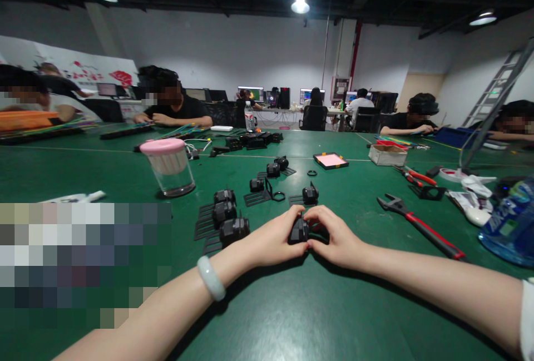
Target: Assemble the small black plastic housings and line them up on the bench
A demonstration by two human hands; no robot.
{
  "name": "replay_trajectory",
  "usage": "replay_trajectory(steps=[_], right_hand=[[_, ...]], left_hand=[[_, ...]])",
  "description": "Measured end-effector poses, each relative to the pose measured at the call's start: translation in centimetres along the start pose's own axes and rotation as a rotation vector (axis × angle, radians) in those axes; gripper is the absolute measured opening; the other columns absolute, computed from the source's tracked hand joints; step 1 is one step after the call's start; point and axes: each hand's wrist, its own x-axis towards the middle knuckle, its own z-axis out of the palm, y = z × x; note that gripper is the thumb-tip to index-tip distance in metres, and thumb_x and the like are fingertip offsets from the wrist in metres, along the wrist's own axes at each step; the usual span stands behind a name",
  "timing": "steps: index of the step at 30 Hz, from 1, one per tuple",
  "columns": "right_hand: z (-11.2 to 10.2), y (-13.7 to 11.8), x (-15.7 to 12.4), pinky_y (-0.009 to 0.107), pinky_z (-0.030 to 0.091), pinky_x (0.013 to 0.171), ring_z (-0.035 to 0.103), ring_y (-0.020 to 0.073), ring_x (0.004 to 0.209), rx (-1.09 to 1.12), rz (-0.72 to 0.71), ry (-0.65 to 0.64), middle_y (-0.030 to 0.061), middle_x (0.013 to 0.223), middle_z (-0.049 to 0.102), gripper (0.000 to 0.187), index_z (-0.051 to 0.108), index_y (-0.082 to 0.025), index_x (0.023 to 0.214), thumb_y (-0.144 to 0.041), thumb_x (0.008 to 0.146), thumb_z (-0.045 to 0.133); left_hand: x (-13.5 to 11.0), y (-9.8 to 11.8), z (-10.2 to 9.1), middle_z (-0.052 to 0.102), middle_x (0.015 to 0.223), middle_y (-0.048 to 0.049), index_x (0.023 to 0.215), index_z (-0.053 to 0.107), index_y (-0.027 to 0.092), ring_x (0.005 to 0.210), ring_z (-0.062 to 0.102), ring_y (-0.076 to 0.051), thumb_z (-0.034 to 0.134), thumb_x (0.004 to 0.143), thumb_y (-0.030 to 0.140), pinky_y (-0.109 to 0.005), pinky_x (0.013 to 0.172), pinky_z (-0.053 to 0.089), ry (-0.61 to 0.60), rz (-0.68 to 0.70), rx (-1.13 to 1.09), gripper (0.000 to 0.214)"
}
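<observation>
Just above the green table (pixel 275 305), my left hand (pixel 273 238) is closed around the left side of a black faceted plastic fitting (pixel 298 231). My right hand (pixel 337 238) pinches at the fitting's right side, fingertips meeting those of the left. A dark curved edge shows inside the right hand's grip; whether it is a separate ring I cannot tell. Left of my hands stand several similar black fittings (pixel 234 231) with flat slotted plates. Beyond my fingers lie another fitting (pixel 310 194), a black ring (pixel 278 196) and a smaller-looking ring (pixel 312 173).
An adjustable wrench (pixel 421 227) with red-black handle lies right, near pliers (pixel 421 177) and a blue-labelled bottle (pixel 511 224). A pink-lidded jar (pixel 169 166) stands left. Farther back are a shallow pink-lined tray (pixel 331 160), a white box (pixel 387 155) and black parts (pixel 254 140). Several people sit beyond.
</observation>
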Motion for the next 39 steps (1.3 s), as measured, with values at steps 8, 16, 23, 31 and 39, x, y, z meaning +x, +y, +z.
replay_trajectory(steps=[8, 16, 23, 31, 39], right_hand=[[-0.02, 0.01, -0.03, 0.029, 0.040, 0.073, 0.045, 0.0163, 0.085, -0.004, 0.016, -0.008, 0.0043, 0.094, 0.047, 0.042, 0.044, -0.020, 0.098, -0.005, 0.060, 0.052], [0.03, 0.00, -0.01, 0.029, 0.041, 0.072, 0.045, 0.0161, 0.086, 0.012, 0.012, -0.006, 0.0043, 0.094, 0.046, 0.040, 0.044, -0.020, 0.098, -0.007, 0.061, 0.053], [0.00, -0.03, -0.03, 0.029, 0.042, 0.073, 0.045, 0.0160, 0.086, 0.028, 0.021, -0.011, 0.0044, 0.095, 0.045, 0.041, 0.044, -0.020, 0.098, -0.006, 0.061, 0.052], [0.03, 0.01, -0.01, 0.029, 0.042, 0.073, 0.044, 0.0158, 0.087, 0.044, 0.024, -0.018, 0.0045, 0.095, 0.044, 0.042, 0.044, -0.020, 0.098, -0.005, 0.060, 0.052], [0.03, 0.05, -0.07, 0.028, 0.042, 0.073, 0.044, 0.0154, 0.087, 0.048, 0.022, -0.022, 0.0046, 0.095, 0.044, 0.042, 0.043, -0.019, 0.098, -0.004, 0.060, 0.052]], left_hand=[[0.01, 0.03, 0.01, 0.049, 0.106, -0.0054, 0.111, 0.032, 0.020, 0.092, 0.050, -0.020, 0.052, 0.066, 0.027, -0.031, 0.080, 0.038, 0.003, -0.001, -0.008, 0.049], [0.00, 0.08, 0.00, 0.049, 0.106, -0.0058, 0.110, 0.034, 0.019, 0.091, 0.050, -0.020, 0.053, 0.065, 0.026, -0.031, 0.080, 0.038, 0.016, -0.003, -0.016, 0.049], [-0.06, 0.21, -0.09, 0.049, 0.105, -0.0056, 0.110, 0.034, 0.020, 0.090, 0.050, -0.020, 0.053, 0.065, 0.026, -0.031, 0.079, 0.039, 0.010, -0.011, -0.012, 0.049], [-0.04, 0.08, -0.03, 0.050, 0.103, -0.0050, 0.109, 0.034, 0.020, 0.089, 0.051, -0.019, 0.053, 0.066, 0.027, -0.029, 0.077, 0.039, 0.019, 0.008, -0.004, 0.047], [-0.05, 0.12, -0.15, 0.050, 0.103, -0.0051, 0.109, 0.034, 0.020, 0.090, 0.050, -0.019, 0.052, 0.067, 0.027, -0.030, 0.078, 0.039, 0.007, 0.016, 0.002, 0.047]])
